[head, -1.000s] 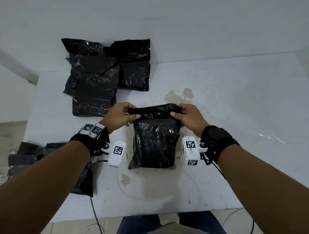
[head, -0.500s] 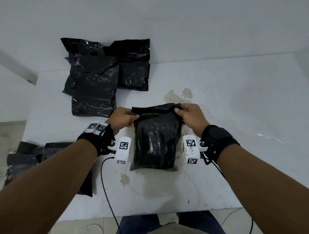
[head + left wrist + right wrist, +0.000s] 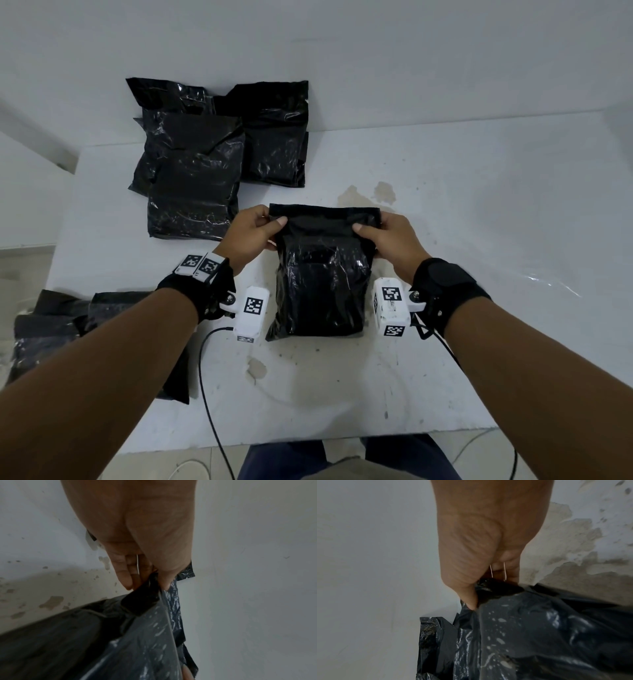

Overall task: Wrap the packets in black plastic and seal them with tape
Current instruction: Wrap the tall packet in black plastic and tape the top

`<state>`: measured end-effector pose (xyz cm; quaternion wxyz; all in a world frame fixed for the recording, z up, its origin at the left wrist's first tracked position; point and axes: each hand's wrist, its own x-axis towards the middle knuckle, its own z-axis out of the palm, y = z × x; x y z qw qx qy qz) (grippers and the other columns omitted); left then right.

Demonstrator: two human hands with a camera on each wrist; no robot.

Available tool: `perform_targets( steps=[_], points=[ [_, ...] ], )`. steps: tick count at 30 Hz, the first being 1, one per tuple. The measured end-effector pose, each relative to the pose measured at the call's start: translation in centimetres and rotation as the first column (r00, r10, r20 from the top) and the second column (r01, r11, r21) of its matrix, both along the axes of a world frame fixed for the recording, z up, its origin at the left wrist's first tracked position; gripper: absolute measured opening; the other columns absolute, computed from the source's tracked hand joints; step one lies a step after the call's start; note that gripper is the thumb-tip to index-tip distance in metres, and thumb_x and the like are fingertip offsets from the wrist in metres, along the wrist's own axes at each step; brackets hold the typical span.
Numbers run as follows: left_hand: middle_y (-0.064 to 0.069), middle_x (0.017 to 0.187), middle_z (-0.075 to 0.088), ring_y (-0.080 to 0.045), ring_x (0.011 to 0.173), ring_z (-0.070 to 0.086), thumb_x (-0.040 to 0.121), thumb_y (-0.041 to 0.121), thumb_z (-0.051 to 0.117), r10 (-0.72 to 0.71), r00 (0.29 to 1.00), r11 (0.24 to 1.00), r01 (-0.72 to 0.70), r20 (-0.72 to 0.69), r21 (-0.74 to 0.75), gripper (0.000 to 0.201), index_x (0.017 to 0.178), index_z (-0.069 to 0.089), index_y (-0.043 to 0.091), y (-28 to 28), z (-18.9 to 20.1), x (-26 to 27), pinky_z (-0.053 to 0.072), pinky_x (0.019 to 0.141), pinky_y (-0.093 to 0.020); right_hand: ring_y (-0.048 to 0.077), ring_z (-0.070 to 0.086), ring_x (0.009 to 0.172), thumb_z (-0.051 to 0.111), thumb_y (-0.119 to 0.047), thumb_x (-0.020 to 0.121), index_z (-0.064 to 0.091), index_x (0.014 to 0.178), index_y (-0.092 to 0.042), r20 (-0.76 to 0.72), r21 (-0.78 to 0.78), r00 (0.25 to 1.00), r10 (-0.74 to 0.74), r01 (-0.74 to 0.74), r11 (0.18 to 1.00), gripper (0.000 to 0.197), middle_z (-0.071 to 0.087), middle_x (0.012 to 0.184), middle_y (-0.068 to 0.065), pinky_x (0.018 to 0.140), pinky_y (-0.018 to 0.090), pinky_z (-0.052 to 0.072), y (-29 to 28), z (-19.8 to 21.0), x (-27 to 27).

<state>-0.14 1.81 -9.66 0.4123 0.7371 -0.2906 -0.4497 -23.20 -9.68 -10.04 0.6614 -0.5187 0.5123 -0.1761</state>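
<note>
A packet in a black plastic bag (image 3: 320,287) lies on the white table (image 3: 479,240) in front of me. Its open top flap (image 3: 325,219) stands stretched flat between my hands. My left hand (image 3: 255,233) pinches the flap's left corner, thumb on the near side. My right hand (image 3: 387,236) pinches the right corner the same way. In the left wrist view the thumb and fingers (image 3: 147,577) squeeze bunched black plastic (image 3: 137,635). The right wrist view has the thumb (image 3: 467,596) pressed on the glossy plastic (image 3: 530,635). No tape shows in any view.
A stack of wrapped black packets (image 3: 205,161) lies at the back left of the table against the wall. More black plastic (image 3: 68,329) lies at the table's left edge under my left forearm. Cables (image 3: 212,411) hang off the near edge.
The flap was folded down over the packet a second ago; both hands have lifted it and pulled it up and flat, away from me.
</note>
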Motion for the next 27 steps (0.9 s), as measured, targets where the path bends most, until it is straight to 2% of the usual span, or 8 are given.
perform_targets(
  steps=[3, 7, 10, 13, 15, 19, 22, 27],
  points=[
    [-0.01, 0.096, 0.073, -0.016, 0.08, 0.07, 0.09, 0.012, 0.07, -0.049, 0.999, 0.999, 0.049, -0.014, 0.01, 0.024, 0.112, 0.064, 0.004, -0.1, 0.0, -0.2, 0.055, 0.067, -0.027, 0.019, 0.073, 0.09, 0.07, -0.004, 0.088, 0.074, 0.101, -0.016, -0.014, -0.012, 0.999, 0.029, -0.029, 0.999, 0.018, 0.076, 0.096, 0.003, 0.081, 0.033, 0.059, 0.0, -0.1, 0.0],
    [-0.011, 0.087, 0.07, -0.01, 0.071, 0.068, 0.087, 0.001, 0.07, -0.062, 0.998, 0.998, 0.062, 0.015, 0.003, 0.018, 0.104, 0.066, -0.002, -0.2, -0.1, -0.3, 0.053, 0.061, -0.018, 0.021, 0.073, 0.092, 0.07, -0.005, 0.088, 0.074, 0.105, -0.011, -0.03, -0.033, 0.999, -0.032, 0.031, 0.999, 0.019, 0.076, 0.099, 0.006, 0.083, 0.034, 0.059, 0.1, -0.1, 0.0],
    [-0.007, 0.086, 0.07, -0.01, 0.072, 0.068, 0.087, -0.002, 0.069, -0.025, 0.999, 0.999, 0.024, -0.034, -0.037, 0.012, 0.097, 0.067, 0.004, 0.0, -0.3, -0.1, 0.054, 0.064, -0.02, 0.026, 0.072, 0.084, 0.068, -0.007, 0.09, 0.07, 0.093, -0.008, 0.009, 0.073, 0.992, -0.124, 0.123, 0.99, 0.004, 0.073, 0.095, 0.013, 0.072, 0.034, 0.06, 0.0, -0.1, -0.2],
    [-0.013, 0.095, 0.071, -0.019, 0.082, 0.068, 0.089, -0.002, 0.067, -0.025, 0.998, 0.998, 0.022, -0.062, -0.051, 0.015, 0.102, 0.067, 0.005, 0.0, -0.4, 0.2, 0.055, 0.074, -0.031, 0.02, 0.064, 0.068, 0.063, -0.006, 0.093, 0.058, 0.075, -0.01, 0.021, 0.137, 0.985, -0.17, 0.165, 0.977, 0.019, 0.063, 0.082, 0.011, 0.056, 0.027, 0.054, -0.2, 0.1, -0.4],
    [-0.017, 0.099, 0.07, -0.022, 0.085, 0.068, 0.089, -0.004, 0.065, -0.026, 0.997, 0.998, 0.022, -0.077, -0.062, 0.016, 0.104, 0.067, 0.003, 0.0, -0.4, 0.3, 0.055, 0.078, -0.034, 0.02, 0.061, 0.067, 0.061, -0.005, 0.093, 0.056, 0.074, -0.012, 0.031, 0.141, 0.985, -0.17, 0.164, 0.976, 0.021, 0.061, 0.08, 0.01, 0.055, 0.027, 0.052, -0.2, 0.3, -0.5],
    [-0.012, 0.091, 0.07, -0.018, 0.08, 0.07, 0.089, -0.009, 0.062, -0.016, 0.993, 0.994, 0.003, -0.114, -0.108, 0.017, 0.097, 0.066, 0.005, 0.2, -0.2, 0.6, 0.059, 0.075, -0.029, 0.02, 0.058, 0.067, 0.053, 0.0, 0.093, 0.061, 0.076, -0.012, 0.072, 0.19, 0.978, -0.197, 0.181, 0.965, 0.022, 0.061, 0.078, 0.007, 0.058, 0.028, 0.052, -0.2, 0.7, -0.4],
    [-0.016, 0.091, 0.065, -0.021, 0.081, 0.065, 0.088, -0.01, 0.062, -0.025, 0.992, 0.993, 0.011, -0.12, -0.117, 0.018, 0.089, 0.065, 0.008, 0.7, 0.0, 0.9, 0.057, 0.074, -0.026, 0.019, 0.055, 0.065, 0.048, 0.005, 0.093, 0.062, 0.079, -0.013, 0.097, 0.212, 0.971, -0.218, 0.194, 0.958, 0.026, 0.06, 0.076, 0.006, 0.055, 0.025, 0.051, -0.2, 0.8, -0.5],
    [-0.008, 0.084, 0.068, -0.012, 0.075, 0.069, 0.084, -0.018, 0.061, -0.064, 0.987, 0.99, 0.045, -0.148, -0.134, 0.026, 0.087, 0.063, 0.008, 0.6, 0.3, 0.3, 0.058, 0.073, -0.024, 0.018, 0.056, 0.062, 0.046, 0.006, 0.093, 0.061, 0.077, -0.013, 0.108, 0.23, 0.969, -0.223, 0.194, 0.953, 0.029, 0.061, 0.075, 0.006, 0.05, 0.022, 0.049, 0.1, 0.8, -0.2]
  ],
)
